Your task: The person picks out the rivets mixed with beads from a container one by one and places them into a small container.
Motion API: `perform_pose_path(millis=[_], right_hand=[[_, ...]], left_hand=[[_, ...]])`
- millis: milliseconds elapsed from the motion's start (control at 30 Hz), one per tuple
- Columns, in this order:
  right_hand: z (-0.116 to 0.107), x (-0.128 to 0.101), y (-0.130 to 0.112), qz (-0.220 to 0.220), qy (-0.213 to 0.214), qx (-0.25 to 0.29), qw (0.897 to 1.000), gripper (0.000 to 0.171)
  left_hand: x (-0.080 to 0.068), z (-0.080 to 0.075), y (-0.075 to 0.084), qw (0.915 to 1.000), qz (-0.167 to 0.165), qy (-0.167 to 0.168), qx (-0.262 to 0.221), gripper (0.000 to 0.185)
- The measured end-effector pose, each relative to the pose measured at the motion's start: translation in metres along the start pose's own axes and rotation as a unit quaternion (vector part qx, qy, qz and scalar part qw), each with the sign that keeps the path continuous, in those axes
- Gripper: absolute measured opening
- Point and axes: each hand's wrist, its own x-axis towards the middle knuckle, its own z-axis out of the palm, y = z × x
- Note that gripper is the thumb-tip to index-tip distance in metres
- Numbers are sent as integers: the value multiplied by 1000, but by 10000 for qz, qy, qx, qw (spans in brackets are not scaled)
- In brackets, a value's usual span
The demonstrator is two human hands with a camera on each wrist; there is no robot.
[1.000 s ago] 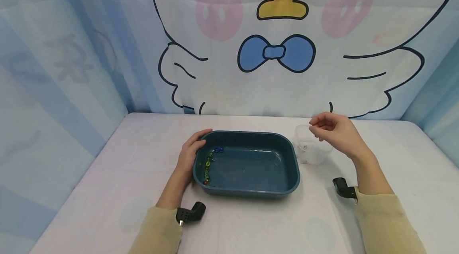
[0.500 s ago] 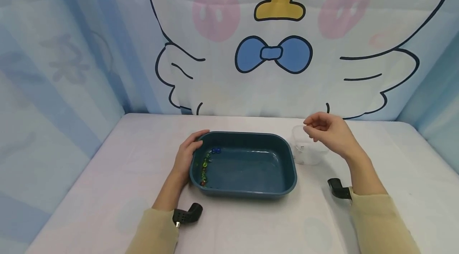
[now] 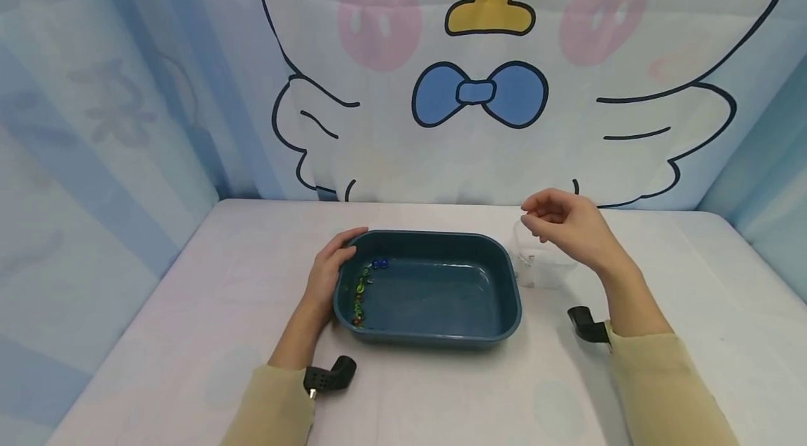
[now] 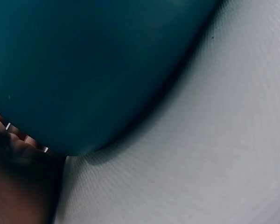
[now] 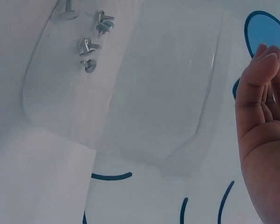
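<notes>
My left hand [image 3: 324,274] grips the left rim of a dark blue plastic basin [image 3: 435,337], thumb over the edge; in the left wrist view, its fingers [image 4: 25,143] show behind the basin wall. Small glass marbles [image 3: 360,289], green, blue and reddish, line the basin's left side. Above a clear plastic box [image 3: 545,276], right of the basin, hovers my right hand [image 3: 570,225], thumb and fingertips brought together. Whether something tiny sits between them is hidden. Several silver flat-headed pins, like thumbtacks [image 5: 88,65], lie in the box in the right wrist view.
A white cloth covers the table [image 3: 441,397]. Behind it hangs a curtain [image 3: 391,152] with a cartoon bird print, and another curtain [image 3: 113,152] runs along the left. The clear box stands close against the basin's right end.
My right hand has moved left and slightly up over the clear box, towards the basin. The left hand keeps its grip on the basin rim. The head view has shifted slightly.
</notes>
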Motion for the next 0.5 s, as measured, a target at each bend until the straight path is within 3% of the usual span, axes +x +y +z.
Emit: perform_pose_path(millis=[500], right_hand=[[11,15,-23,-358,-131,50,9993,21]], left_hand=[[-1,0,-1,10000,-8,-10,11,44]])
